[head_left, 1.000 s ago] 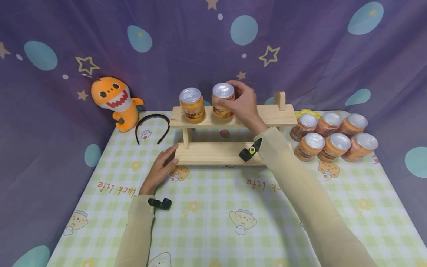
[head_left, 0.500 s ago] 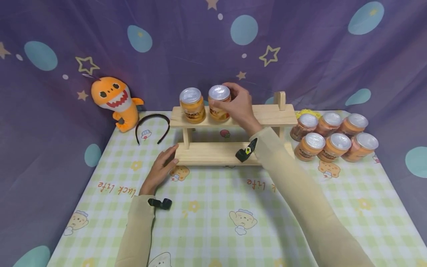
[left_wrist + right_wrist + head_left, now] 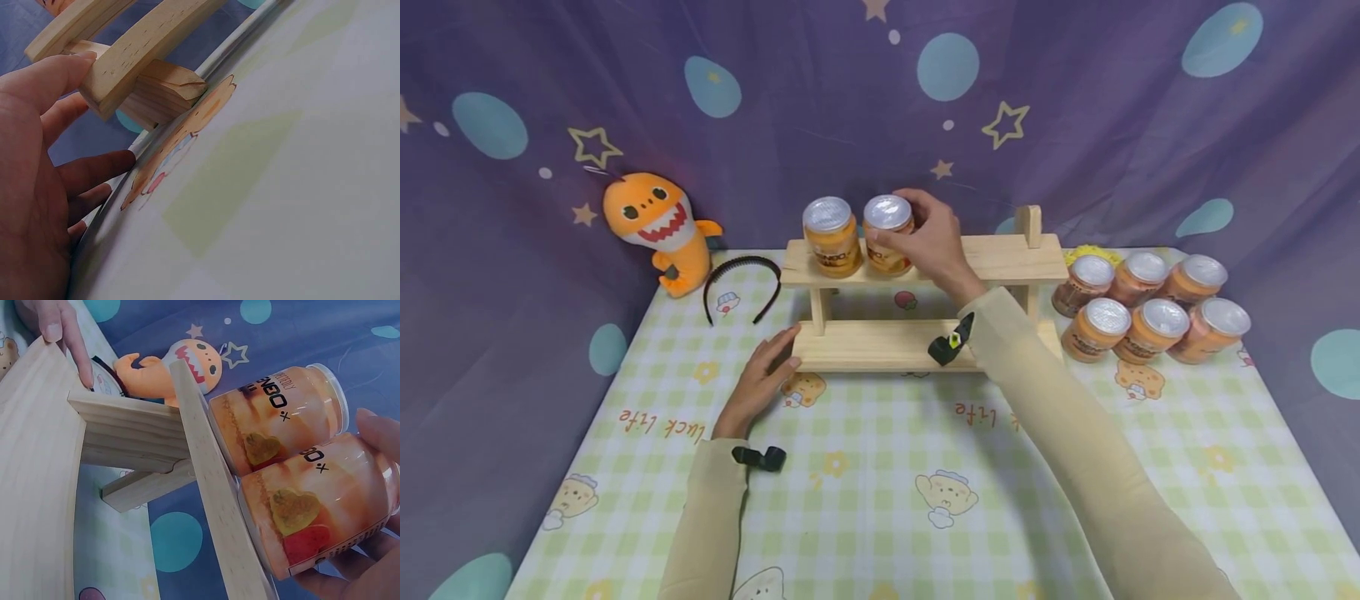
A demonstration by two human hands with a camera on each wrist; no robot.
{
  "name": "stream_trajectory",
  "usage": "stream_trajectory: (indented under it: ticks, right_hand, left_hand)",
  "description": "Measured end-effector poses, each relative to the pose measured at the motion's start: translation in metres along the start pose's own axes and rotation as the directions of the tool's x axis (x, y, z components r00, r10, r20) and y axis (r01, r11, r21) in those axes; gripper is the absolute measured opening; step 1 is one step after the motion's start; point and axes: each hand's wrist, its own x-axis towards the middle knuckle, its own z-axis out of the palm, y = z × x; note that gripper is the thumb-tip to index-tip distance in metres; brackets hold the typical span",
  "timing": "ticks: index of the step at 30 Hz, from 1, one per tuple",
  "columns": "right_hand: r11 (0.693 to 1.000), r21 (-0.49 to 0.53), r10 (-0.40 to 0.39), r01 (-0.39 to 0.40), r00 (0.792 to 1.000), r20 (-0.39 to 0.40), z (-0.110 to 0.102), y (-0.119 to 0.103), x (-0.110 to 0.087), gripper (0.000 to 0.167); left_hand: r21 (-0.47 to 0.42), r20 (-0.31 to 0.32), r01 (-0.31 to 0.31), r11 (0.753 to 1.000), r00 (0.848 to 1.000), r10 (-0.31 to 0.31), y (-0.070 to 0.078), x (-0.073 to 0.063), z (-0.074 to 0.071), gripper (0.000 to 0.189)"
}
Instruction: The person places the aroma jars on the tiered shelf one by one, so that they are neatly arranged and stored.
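On the upper tier of a two-tier wooden shelf (image 3: 1011,260), an orange can (image 3: 889,215) with a silver lid stands upright. My right hand (image 3: 936,240) grips it from the right, thumb in front and fingers behind. Close on its left stands a matching can (image 3: 832,240). The right wrist view shows the gripped can (image 3: 300,512), its label printed with a yellow and a red heart, against its neighbour. My left hand (image 3: 760,387) touches the left end of the lower tier (image 3: 872,343); in the left wrist view the thumb (image 3: 69,69) lies against the wood, other fingers extended.
Several similar cans (image 3: 1161,325) stand in two rows right of the shelf, with something yellow (image 3: 1092,252) behind them. At the back left sit an orange shark plush (image 3: 658,229) and a dark headband (image 3: 741,262). A checked cloth (image 3: 865,500) covers the table.
My right hand has moved the gripped can left along the upper tier, narrowing the gap to the other can. The left hand has stayed at the shelf's end.
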Motion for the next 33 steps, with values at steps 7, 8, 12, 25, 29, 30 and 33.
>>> stream_trajectory:
  ticks: [7, 8, 12, 25, 29, 30, 33]
  right_hand:
    - [1.0, -0.023, 0.015, -0.014, 0.999, 0.039, -0.002, 0.0, -0.001, 0.064]
    - [0.999, -0.028, 0.021, -0.019, 0.999, 0.046, -0.003, 0.0, -0.001, 0.066]
    - [0.998, -0.04, 0.041, -0.039, 0.997, 0.07, -0.006, 0.0, -0.003, 0.073]
    - [0.998, -0.046, -0.041, 0.041, 0.999, 0.02, -0.028, -0.006, -0.01, 0.071]
    - [0.998, -0.041, -0.051, 0.051, 0.999, 0.002, -0.037, -0.007, -0.014, 0.071]
    - [0.998, -0.035, -0.052, 0.052, 0.999, 0.0, -0.04, -0.007, -0.016, 0.072]
    - [0.999, -0.007, -0.053, 0.053, 0.999, -0.004, -0.048, -0.006, -0.021, 0.074]
  left_hand:
    - [0.001, -0.016, 0.003, 1.0, 1.0, -0.003, -0.033, 0.006, 0.004, 0.055]
    - [-0.001, -0.015, 0.001, 1.0, 1.0, -0.001, -0.035, 0.006, 0.004, 0.055]
    - [-0.008, -0.005, -0.004, 1.0, 1.0, 0.004, -0.036, 0.006, 0.003, 0.055]
    - [-0.002, -0.009, 0.006, 1.0, 1.0, -0.006, -0.031, 0.005, 0.004, 0.056]
    - [-0.013, -0.005, 0.01, 1.0, 1.0, -0.01, -0.022, 0.004, 0.004, 0.056]
    - [-0.019, -0.006, 0.014, 1.0, 1.0, -0.014, -0.019, 0.004, 0.004, 0.055]
    - [-0.027, 0.002, 0.031, 0.999, 1.0, -0.031, -0.014, 0.004, 0.004, 0.055]
